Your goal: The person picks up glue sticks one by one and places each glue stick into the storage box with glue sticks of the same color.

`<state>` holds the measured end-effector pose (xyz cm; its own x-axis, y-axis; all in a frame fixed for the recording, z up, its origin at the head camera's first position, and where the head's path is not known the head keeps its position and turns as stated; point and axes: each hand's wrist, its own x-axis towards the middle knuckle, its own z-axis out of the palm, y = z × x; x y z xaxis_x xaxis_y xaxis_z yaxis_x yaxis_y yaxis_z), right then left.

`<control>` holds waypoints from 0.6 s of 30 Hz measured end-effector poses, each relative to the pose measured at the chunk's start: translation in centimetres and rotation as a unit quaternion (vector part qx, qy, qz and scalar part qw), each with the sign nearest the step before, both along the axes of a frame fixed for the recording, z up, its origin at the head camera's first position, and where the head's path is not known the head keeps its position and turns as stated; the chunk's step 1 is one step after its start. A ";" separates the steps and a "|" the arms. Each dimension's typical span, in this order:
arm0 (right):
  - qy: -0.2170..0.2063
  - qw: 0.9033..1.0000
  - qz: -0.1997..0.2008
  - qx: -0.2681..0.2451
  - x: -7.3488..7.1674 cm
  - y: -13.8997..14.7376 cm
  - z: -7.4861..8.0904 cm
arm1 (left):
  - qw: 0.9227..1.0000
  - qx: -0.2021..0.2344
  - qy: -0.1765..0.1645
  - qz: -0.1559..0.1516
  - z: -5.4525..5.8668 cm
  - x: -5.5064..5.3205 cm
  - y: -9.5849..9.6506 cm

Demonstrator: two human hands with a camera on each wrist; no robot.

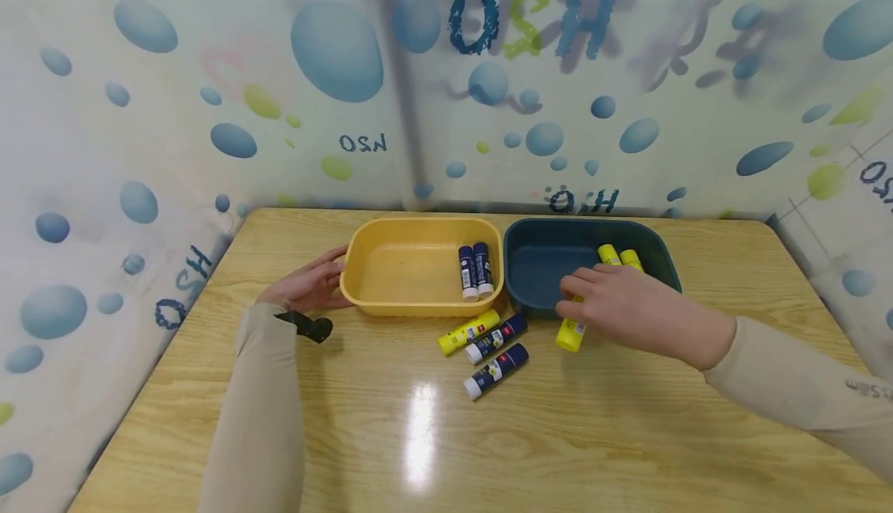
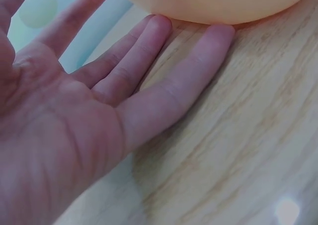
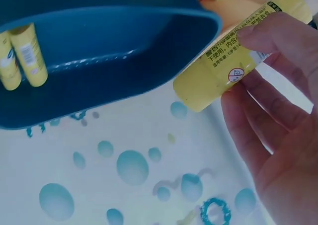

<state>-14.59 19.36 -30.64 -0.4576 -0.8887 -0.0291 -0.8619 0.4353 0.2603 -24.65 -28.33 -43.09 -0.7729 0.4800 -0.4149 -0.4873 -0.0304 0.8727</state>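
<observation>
My right hand pinches a yellow glue stick between thumb and fingers, at the front rim of the dark blue bin. Two more yellow glue sticks lie inside that bin at its far side. At the left end of the yellow-orange bin, my left hand rests with its fingers extended, fingertips touching the outer wall in the left wrist view. Two navy glue sticks lie side by side at the right end of the yellow-orange bin.
In front of the bins, a yellow glue stick and two navy glue sticks lie slanted on the wooden table. A patterned curtain hangs behind the table and at both sides. The two bins stand side by side.
</observation>
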 end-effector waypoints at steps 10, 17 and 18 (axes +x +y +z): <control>0.033 0.999 -0.004 -0.030 -3.2 1.7 -0.3 | 1.000 0.004 -0.010 0.010 0.2 0.2 0.0; 0.006 0.999 -0.031 -0.018 -5.6 2.7 -0.9 | 1.000 0.003 0.000 0.001 0.1 0.2 0.0; 0.000 0.999 -0.033 -0.013 -5.9 2.9 -1.1 | 1.000 0.003 0.000 0.002 0.1 0.2 0.0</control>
